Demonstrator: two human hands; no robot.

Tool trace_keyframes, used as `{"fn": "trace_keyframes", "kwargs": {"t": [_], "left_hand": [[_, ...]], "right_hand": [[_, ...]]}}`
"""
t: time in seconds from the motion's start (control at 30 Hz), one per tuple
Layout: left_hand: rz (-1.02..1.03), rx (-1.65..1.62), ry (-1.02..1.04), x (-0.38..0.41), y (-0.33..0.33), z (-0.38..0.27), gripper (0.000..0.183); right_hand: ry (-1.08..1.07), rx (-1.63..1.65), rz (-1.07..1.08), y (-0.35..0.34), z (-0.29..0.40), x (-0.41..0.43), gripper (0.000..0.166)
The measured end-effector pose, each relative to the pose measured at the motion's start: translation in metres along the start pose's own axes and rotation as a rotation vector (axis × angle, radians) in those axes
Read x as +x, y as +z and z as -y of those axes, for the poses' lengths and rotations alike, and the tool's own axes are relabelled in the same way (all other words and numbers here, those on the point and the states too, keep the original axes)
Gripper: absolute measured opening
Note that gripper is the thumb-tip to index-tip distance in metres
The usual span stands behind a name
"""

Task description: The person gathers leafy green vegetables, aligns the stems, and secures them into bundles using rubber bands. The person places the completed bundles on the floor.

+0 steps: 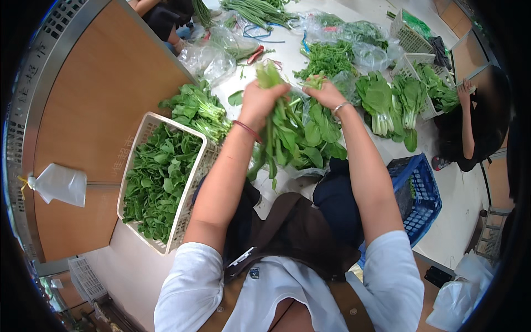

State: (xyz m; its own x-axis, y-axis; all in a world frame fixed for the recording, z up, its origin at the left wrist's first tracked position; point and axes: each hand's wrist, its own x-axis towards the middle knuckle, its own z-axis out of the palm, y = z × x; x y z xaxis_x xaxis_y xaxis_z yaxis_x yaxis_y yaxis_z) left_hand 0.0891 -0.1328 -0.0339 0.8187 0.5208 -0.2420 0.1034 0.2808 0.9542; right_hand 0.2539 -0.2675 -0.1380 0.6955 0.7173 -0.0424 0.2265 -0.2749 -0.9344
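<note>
My left hand (259, 99) grips a bunch of leafy greens (271, 143), its blurred stem ends sticking up above the fist and its leaves hanging down. To the right, my right hand (328, 94) closes around a small cluster of pale green stems (316, 80); whether these join the leaves beneath is unclear. More loose leafy greens (313, 155) lie below both hands, partly on clear plastic (305, 172) before my knees. Left of my left wrist, a stack of greens with pale stems (209, 118) rests on the floor.
A white crate (205, 143) of greens stands at left beside a wooden panel (95, 103). Bok choy (379, 101), feathery greens (327, 60), long beans (259, 12) and plastic bags (207, 62) cover the floor ahead. At right are a blue crate (433, 203) and another person (468, 120).
</note>
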Motion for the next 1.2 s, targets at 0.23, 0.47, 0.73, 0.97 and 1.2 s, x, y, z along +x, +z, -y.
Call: {"fn": "trace_keyframes", "kwargs": {"t": [0.23,0.47,0.73,0.97,1.2], "left_hand": [[-0.377,0.039,0.255,-0.006,-0.091,-0.044,0.019],[-0.452,0.009,0.303,-0.009,-0.105,-0.059,0.017],[-0.419,0.038,0.299,-0.010,-0.107,-0.059,0.016],[-0.407,0.048,0.284,-0.005,-0.115,-0.062,0.017],[-0.398,-0.031,0.276,-0.006,-0.106,-0.062,0.020]], "right_hand": [[0.134,-0.936,0.503,0.050,-0.074,0.008,0.079],[-0.611,-1.125,0.267,0.156,-0.132,-0.029,0.007],[-0.356,-1.440,0.220,0.192,-0.216,-0.056,0.017],[-0.089,-1.322,0.635,0.168,-0.143,-0.031,0.027],[0.069,-0.484,0.461,0.078,-0.061,0.003,0.029]]}}
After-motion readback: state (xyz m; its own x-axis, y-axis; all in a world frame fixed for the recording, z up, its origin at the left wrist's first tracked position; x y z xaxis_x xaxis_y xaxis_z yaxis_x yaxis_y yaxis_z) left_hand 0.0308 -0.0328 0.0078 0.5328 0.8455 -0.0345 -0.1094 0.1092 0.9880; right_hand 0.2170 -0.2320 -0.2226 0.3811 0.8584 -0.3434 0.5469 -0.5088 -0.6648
